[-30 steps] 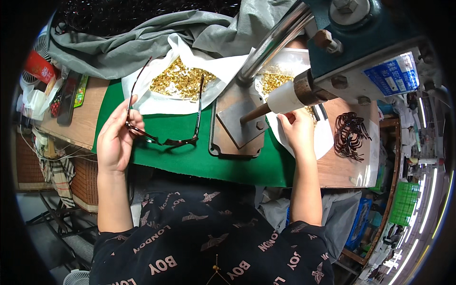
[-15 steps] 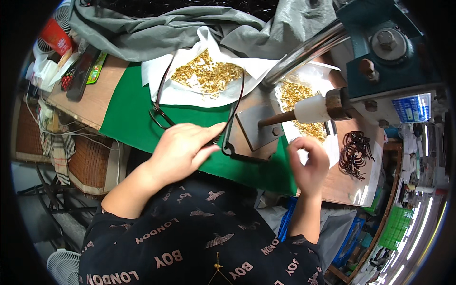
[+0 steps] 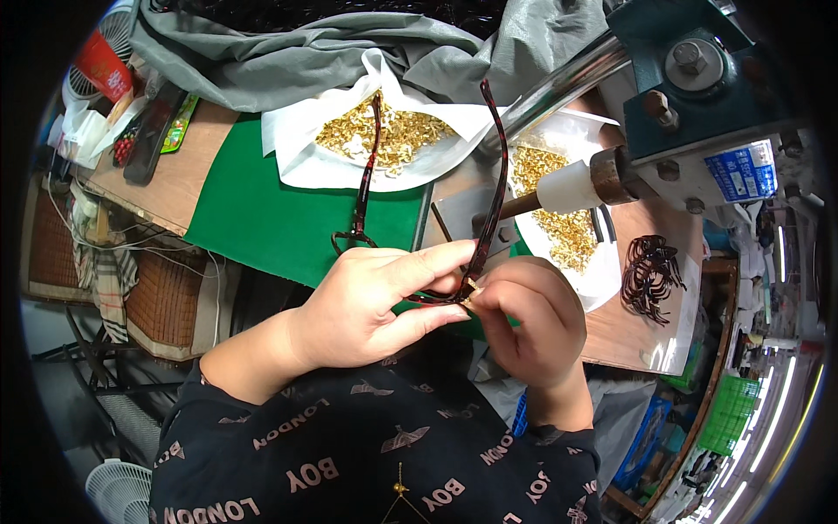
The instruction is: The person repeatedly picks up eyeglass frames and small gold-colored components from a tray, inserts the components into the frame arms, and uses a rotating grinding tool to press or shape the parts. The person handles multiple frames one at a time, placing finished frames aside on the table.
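Note:
A dark tortoiseshell eyeglass frame (image 3: 494, 188) is gripped by my left hand (image 3: 371, 301), thumb and fingers closed around its front near the right corner. Both temples point away from me, and my left hand covers much of the front. At that corner my right hand (image 3: 537, 319) pinches a small gold-coloured metal piece (image 3: 472, 292) against the frame; its exact shape is hidden by the fingertips. Beyond the hands stands the press's metal block (image 3: 454, 210), with a horizontal rod (image 3: 521, 205) above it.
White paper with gold metal pieces (image 3: 384, 140) lies on the green mat (image 3: 236, 210). A second white holder (image 3: 602, 284) has more gold pieces. The teal press (image 3: 724, 113) overhangs the right. Loose dark temples (image 3: 650, 275) lie on the board. Grey cloth (image 3: 305, 70) bunches behind.
The eyeglass frame has come up off the block toward me, turned in my left hand. My right hand has moved left from beside the gold pieces to the frame's corner.

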Tool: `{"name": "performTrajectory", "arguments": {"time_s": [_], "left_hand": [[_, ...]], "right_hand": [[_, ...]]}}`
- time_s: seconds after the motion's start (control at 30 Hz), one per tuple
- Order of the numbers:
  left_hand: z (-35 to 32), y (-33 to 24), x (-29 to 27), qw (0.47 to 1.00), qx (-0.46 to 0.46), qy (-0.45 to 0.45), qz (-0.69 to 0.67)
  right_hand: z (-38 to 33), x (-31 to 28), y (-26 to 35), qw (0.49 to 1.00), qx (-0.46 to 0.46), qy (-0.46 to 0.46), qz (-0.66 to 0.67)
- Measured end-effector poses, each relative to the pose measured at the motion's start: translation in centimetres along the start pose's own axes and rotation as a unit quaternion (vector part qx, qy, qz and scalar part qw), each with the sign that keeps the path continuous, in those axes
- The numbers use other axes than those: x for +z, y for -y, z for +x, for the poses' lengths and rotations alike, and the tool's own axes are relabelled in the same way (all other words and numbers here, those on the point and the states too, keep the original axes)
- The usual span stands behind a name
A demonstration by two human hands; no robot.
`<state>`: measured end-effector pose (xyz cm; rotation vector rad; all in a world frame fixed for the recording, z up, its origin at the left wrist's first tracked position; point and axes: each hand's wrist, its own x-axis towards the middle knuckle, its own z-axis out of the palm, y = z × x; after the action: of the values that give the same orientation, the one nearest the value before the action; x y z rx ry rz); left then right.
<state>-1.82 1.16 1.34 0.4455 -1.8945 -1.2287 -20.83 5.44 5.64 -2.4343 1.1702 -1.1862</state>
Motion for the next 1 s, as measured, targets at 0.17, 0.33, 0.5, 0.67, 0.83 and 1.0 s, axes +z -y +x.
{"name": "performTrajectory", "arguments": {"time_s": [0.17,0.33,0.5,0.67,0.83,1.0], "left_hand": [[0.1,-0.3,0.0,1.0,0.017,0.009,-0.004],[-0.2,0.1,0.6,0.998,0.05,-0.013,0.036],[0.8,0.1,1.0,0.995,0.096,-0.02,0.02],[1.6,-0.5,1.7,0.996,0.006,0.041,-0.079],[4.0,-1.5,3.9,0.98,-0.045,-0.039,-0.19],[7.1,-2.0,5.6,0.942,-0.09,-0.107,-0.305]], "right_hand": [[0.2,-0.3,0.2,0.999,-0.002,0.006,-0.038],[0.4,-0.5,0.4,0.997,0.058,-0.002,0.058],[0.5,-1.0,0.3,0.8,0.366,-0.009,0.475],[0.4,-2.5,-0.4,0.768,0.413,0.046,0.486],[1.1,-3.3,0.0,0.869,0.366,-0.083,0.322],[1.2,-5.5,-0.4,0.953,0.207,-0.216,-0.048]]}}
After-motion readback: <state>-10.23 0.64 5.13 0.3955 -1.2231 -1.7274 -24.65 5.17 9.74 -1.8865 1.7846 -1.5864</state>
